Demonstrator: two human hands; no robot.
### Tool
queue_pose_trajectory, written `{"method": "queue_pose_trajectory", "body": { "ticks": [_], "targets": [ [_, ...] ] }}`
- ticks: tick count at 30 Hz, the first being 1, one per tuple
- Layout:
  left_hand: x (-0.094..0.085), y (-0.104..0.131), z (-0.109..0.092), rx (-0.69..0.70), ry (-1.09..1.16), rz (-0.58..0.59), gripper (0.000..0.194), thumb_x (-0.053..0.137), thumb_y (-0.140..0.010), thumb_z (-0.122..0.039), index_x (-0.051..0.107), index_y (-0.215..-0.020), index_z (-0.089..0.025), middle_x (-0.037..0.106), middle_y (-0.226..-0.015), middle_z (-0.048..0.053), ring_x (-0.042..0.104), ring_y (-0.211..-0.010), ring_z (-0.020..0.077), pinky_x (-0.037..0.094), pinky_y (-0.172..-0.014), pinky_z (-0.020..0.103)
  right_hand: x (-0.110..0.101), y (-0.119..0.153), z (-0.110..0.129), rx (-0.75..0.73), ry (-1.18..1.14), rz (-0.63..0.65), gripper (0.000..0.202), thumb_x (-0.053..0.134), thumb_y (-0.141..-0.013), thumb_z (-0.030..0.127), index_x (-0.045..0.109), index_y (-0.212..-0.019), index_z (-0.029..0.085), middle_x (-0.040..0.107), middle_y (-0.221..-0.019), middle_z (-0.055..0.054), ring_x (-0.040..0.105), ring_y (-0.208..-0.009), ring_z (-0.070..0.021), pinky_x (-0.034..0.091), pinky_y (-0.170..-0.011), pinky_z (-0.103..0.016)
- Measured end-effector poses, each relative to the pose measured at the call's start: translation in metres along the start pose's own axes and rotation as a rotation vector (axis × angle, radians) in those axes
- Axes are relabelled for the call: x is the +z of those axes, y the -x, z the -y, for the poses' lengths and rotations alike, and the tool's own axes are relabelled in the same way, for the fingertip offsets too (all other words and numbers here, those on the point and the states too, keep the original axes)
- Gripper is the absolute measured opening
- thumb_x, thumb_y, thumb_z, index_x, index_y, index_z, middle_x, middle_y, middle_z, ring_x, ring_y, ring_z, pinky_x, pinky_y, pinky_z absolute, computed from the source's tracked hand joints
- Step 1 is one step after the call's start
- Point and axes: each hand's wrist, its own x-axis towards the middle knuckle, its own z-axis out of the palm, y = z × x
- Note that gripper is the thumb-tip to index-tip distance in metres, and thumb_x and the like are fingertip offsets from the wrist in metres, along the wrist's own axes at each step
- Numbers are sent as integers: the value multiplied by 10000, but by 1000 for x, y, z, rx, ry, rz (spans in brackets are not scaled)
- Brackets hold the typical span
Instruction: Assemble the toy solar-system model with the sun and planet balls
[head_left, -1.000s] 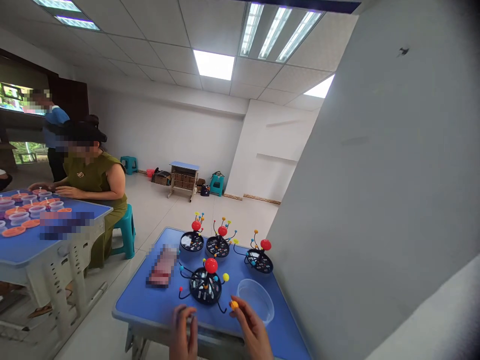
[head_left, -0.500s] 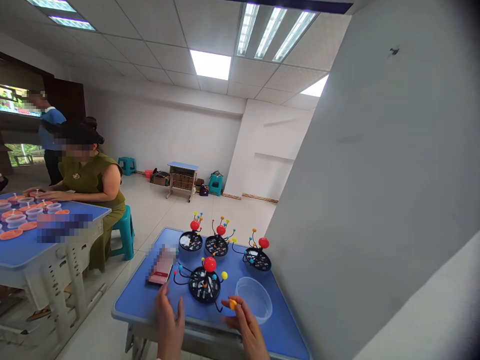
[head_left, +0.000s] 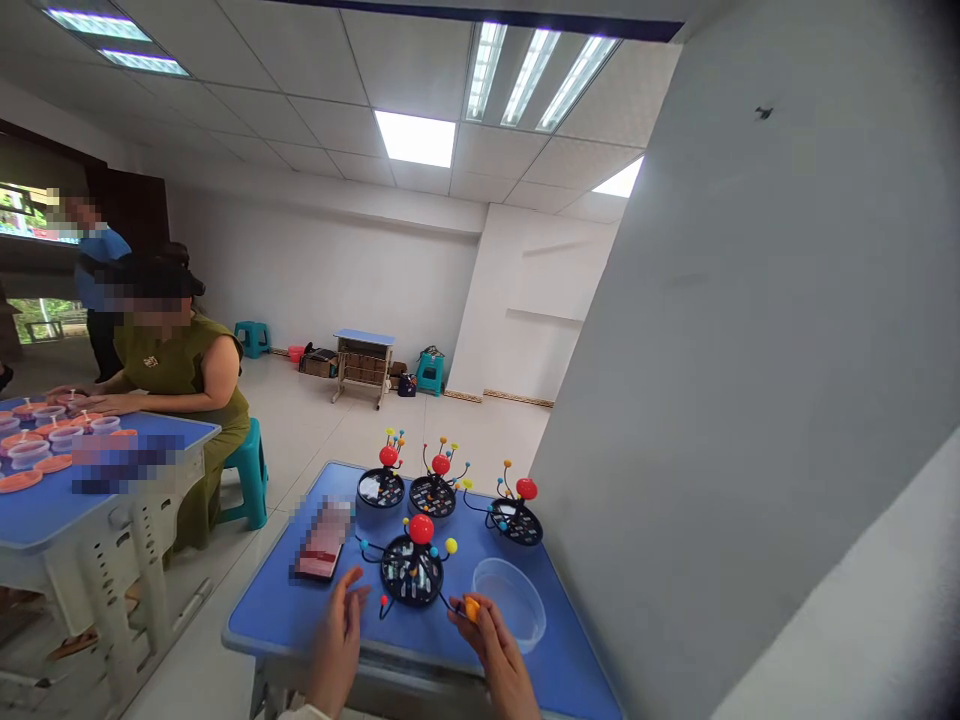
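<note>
Far to the left, at a second blue-topped desk (head_left: 45, 505) crowded with round clear tubs and orange lids (head_left: 34, 445), another person in an olive sleeveless top (head_left: 176, 375) sits on a teal stool (head_left: 251, 470), forearms resting flat on the desk; that placement keeps this co-worker's things well apart from the near bench.

On the near blue table (head_left: 277, 610), a blurred red-and-white flat item (head_left: 321, 545) lies near the left edge. Just right of it, the left hand (head_left: 336, 640) is lifted with palm turned inward and fingers loosely spread, holding nothing, its fingertips close to a small red ball on a black wire (head_left: 385, 601).

That wire belongs to the nearest black round-based planet model with a big red centre ball (head_left: 414, 568), which stands in the middle of the table between the two hands, probably so both can reach its arms. Behind it stand three more such models (head_left: 439, 490) in a loose row, out of the way towards the far edge.

Right of the near model, the right hand (head_left: 491, 650) pinches a small orange ball (head_left: 471, 608) between thumb and fingertips at the end of a black wire arm. Just beside that hand sits a shallow clear plastic bowl (head_left: 517, 598), within easy reach. A plain grey wall (head_left: 750, 400) closes off the right.
</note>
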Motion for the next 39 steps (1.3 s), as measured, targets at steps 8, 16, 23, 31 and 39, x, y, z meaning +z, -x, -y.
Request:
{"method": "queue_pose_trajectory", "body": {
  "ticks": [8,16,23,31,39],
  "targets": [
    [10,-34,-11,3,-38,14,479,579,-783,-606,646,-1026,-199,790,-914,101,766,-892,306,601,-840,463,-7,-15,0,-71,32,-43,671,726,-598,768,707,-981,217,747,-1146,-109,707,-1066,-337,468,-1063,-468],
    [18,-12,-15,16,-27,76,492,544,-791,-688,689,-873,-225,796,-844,79,770,-814,287,625,-775,415,-10,-23,4,-92,46,-66,646,741,-589,756,701,-957,227,747,-1153,-104,721,-1027,-331,482,-1041,-479],
    [22,-7,-16,32,-54,87,503,514,-824,-684,670,-931,-218,783,-826,83,764,-794,279,619,-754,401,-1,-13,1,-20,5,-12,661,754,-582,751,707,-989,231,783,-1063,-111,747,-937,-316,502,-991,-474],
    [10,17,2,240,-222,-135,394,502,-895,-593,619,-964,-223,693,-841,59,702,-738,207,587,-643,294,-3,-15,6,-106,232,-43,585,720,-638,736,759,-982,264,784,-994,-54,706,-755,-239,530,-730,-344],
    [68,50,-7,483,-295,391,374,464,-953,-270,617,-1293,-246,691,-1271,134,692,-1116,243,596,-917,359,6,-22,9,-36,255,43,553,708,-668,712,783,-972,256,789,-878,-33,696,-808,-239,505,-735,-321]
  ]
}}
